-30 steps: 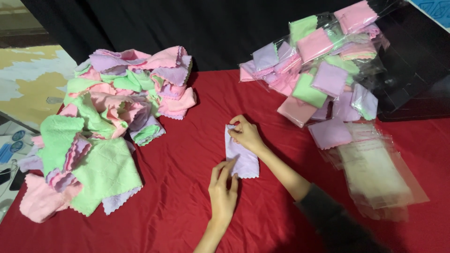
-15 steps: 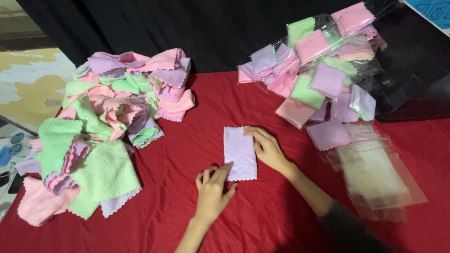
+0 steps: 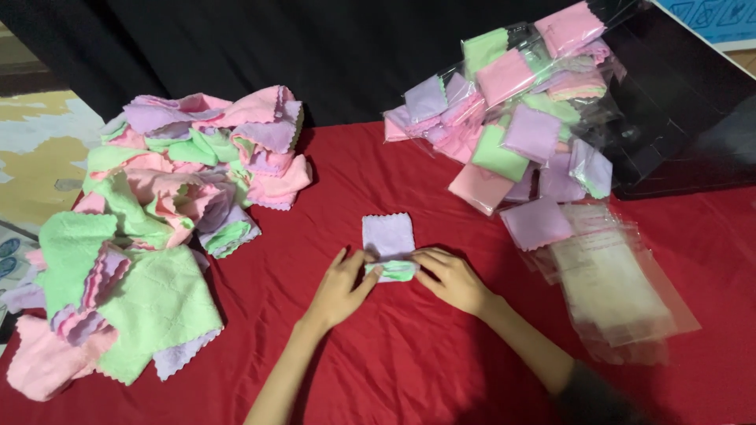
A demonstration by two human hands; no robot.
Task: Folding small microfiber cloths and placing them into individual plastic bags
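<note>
Purple cloth (image 3: 387, 235) w/ near edge hidden under both hands' fingers (image 3: 376, 271).

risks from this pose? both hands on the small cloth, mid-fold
1. Left hand and right hand pinch only the near rolled edge of the small lilac-and-green microfibre cloth; the far half lies free and may skew.
2. The wrinkled red tablecloth could drag and bunch the fold.
3. The slippery stack of clear plastic sleeves beside the right forearm might get nudged.
</note>
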